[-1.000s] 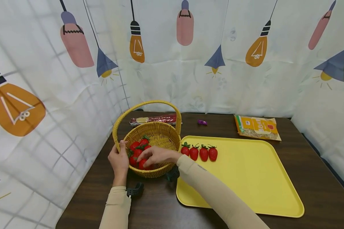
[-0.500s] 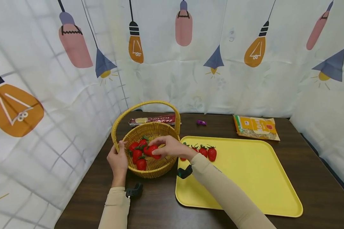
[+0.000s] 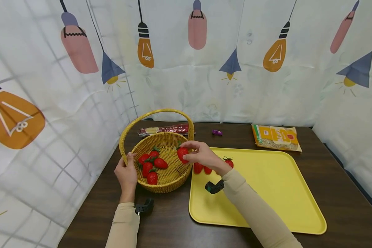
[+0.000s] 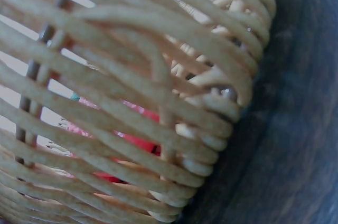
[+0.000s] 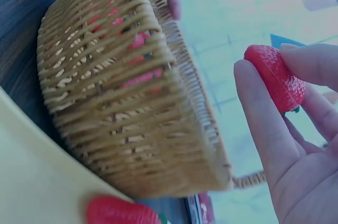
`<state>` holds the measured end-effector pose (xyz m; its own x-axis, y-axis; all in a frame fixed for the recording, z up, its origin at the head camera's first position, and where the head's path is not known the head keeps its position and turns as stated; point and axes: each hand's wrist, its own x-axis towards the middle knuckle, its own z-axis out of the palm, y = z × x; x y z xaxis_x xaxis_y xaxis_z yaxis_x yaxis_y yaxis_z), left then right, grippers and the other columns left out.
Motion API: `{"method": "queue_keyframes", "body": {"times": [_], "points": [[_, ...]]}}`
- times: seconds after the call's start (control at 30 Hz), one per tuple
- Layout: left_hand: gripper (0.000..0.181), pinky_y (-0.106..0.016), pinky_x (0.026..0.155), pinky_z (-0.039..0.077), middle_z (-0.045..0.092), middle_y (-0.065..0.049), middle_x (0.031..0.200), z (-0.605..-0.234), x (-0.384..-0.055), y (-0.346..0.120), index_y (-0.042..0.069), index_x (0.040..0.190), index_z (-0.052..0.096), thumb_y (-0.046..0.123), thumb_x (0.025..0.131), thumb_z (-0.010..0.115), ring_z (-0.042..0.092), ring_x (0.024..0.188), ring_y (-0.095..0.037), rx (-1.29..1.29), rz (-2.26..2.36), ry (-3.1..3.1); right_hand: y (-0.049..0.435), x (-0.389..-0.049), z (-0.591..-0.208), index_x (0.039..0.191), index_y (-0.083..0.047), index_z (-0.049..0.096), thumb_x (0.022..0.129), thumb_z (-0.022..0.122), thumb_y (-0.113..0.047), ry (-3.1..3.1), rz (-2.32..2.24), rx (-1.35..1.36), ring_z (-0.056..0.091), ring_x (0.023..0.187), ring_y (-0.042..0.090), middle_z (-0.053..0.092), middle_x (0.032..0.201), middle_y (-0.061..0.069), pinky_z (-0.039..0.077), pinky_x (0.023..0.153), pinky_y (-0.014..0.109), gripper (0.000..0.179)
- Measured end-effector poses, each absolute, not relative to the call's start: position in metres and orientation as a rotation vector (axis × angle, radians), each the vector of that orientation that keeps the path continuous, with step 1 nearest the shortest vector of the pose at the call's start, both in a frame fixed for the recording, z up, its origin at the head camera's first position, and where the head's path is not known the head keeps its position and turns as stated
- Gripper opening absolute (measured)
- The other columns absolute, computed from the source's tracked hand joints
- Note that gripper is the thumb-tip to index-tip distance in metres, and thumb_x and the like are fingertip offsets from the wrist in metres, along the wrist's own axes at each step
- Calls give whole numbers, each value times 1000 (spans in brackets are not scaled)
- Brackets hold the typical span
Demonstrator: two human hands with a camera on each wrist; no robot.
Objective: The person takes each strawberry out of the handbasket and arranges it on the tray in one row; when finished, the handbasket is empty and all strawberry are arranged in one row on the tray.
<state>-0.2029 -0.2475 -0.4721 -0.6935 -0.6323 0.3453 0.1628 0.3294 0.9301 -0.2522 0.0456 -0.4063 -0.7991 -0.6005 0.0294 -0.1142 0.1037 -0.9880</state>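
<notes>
My right hand point(image 3: 204, 157) pinches a red strawberry point(image 3: 182, 154) between thumb and fingertips, above the right rim of a yellow wicker basket point(image 3: 173, 184). The right wrist view shows that strawberry point(image 5: 274, 78) close up, its green leaves toward the palm. My left hand point(image 3: 127, 175) grips the basket's left side, where the tall handle point(image 3: 161, 111) meets the rim. Several strawberries point(image 3: 160, 163) lie in the left half of the basket. Others point(image 3: 198, 168) lie in a row on the yellow tray point(image 3: 260, 193), partly hidden behind my right hand.
A long red packet point(image 3: 173, 129) lies behind the basket. At the back are a small purple-wrapped piece point(image 3: 217, 132) and a yellow bag of grain-like food point(image 3: 276, 137). The dark wooden table point(image 3: 167, 224) ends at patterned curtains behind and on both sides.
My right hand has taken a strawberry from inside the basket and carried it up and right to the rim. My left hand stays on the basket.
</notes>
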Motion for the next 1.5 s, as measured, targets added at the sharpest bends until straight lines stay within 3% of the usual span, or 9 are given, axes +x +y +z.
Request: {"method": "queue_keyframes", "body": {"times": [0.43,0.7,0.9,1.03,1.27,1.5], "points": [[55,-31,78,34,68,-22,107,-472,-203,-247,1,107,73,51,98,50,52,87,-14,412,-1426,-1892,97,-245,-418,132,-9,57,91,70,-13,2069,-1884,-542,67,100,31,58,128,15,53,86,49,44],[53,-30,76,34,69,-19,106,-473,-204,-248,2,106,74,49,98,51,51,83,-11,407,-1415,-1884,133,-238,-433,131,-8,57,90,71,-15,2171,-1910,-421,66,102,35,56,128,16,51,87,53,44],[54,-32,69,29,69,-18,104,-472,-205,-248,3,107,74,52,97,52,39,67,-17,402,-1435,-1875,158,-231,-448,133,-7,56,91,71,-16,2225,-1982,-318,68,96,23,55,129,18,55,82,38,45],[53,-32,70,29,69,-16,105,-473,-205,-248,3,107,74,51,97,52,40,68,-18,407,-1435,-1873,172,-226,-454,133,-7,57,90,72,-16,2292,-2009,-290,69,90,18,56,128,19,55,80,31,46],[53,-31,72,31,69,-16,106,-475,-206,-249,4,107,74,52,97,52,45,72,-15,413,-1435,-1880,196,-228,-466,137,-2,53,92,70,-16,2284,-2041,-259,69,94,16,53,131,23,55,81,31,50],[54,-32,68,29,65,-22,94,-474,-206,-248,5,107,74,53,97,51,35,62,-18,421,-1440,-1888,209,-231,-473,138,0,50,92,70,-15,2275,-2094,-166,69,93,10,50,133,21,55,80,32,53]]}}
